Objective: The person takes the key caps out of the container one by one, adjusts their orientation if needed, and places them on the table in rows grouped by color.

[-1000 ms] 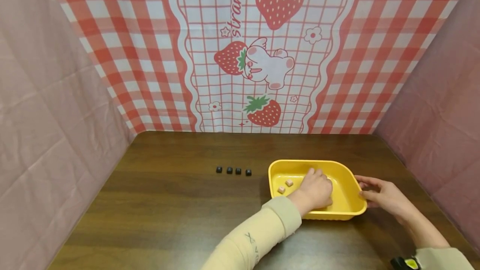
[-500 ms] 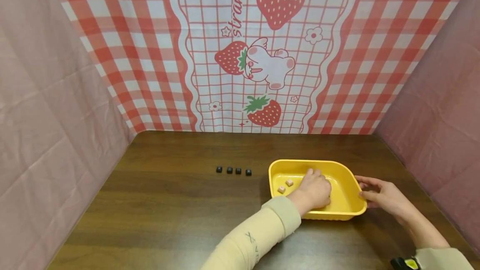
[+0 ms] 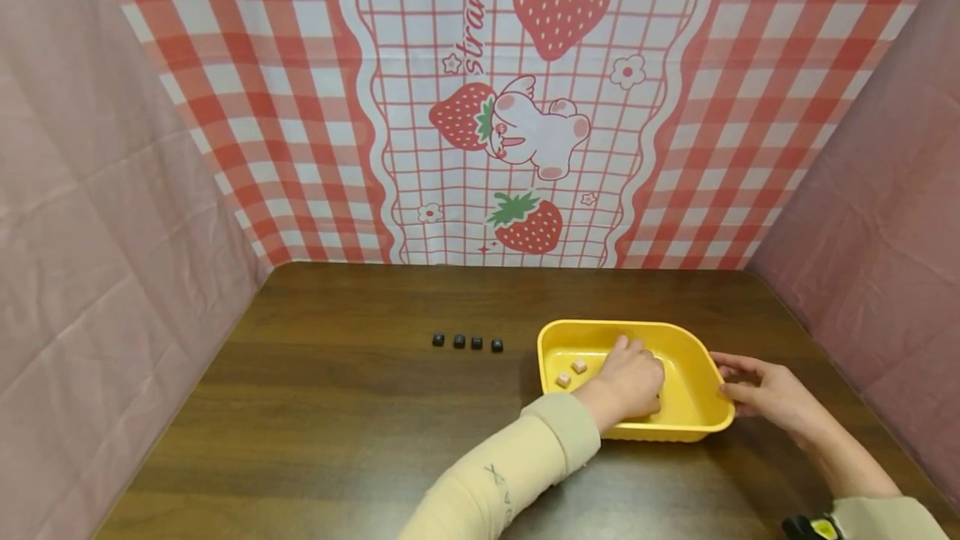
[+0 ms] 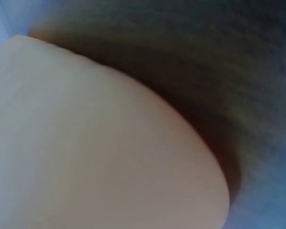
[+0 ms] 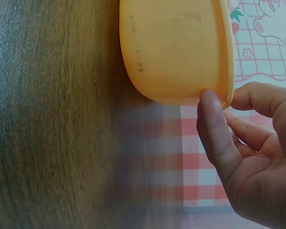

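Note:
A yellow plastic basin [image 3: 693, 357] stands on the right part of the table. My left hand [image 3: 626, 377] reaches down inside it, back of the hand up and fingers curled. A small dark spot shows at that hand's right edge; I cannot tell what the fingers hold. Two small pale pink cubes, a nearer cube [image 3: 563, 379] and a farther cube [image 3: 579, 366], lie in the basin left of the hand. My right hand [image 3: 768, 390] pinches the basin's right end between thumb [image 5: 214, 119] and fingers. In the left wrist view only blurred skin [image 4: 109, 143] fills the foreground.
Left of the basin, several small black cube-shaped pieces [image 3: 459, 341] lie in a row on the brown wooden table [image 3: 315, 423]. A strawberry-print checked cloth [image 3: 315, 107] hangs at the back, with pink cloths at both sides.
My left hand shifts very slightly within the basin, and a small dark spot now shows at its right edge. The right hand, basin and cubes stay in place.

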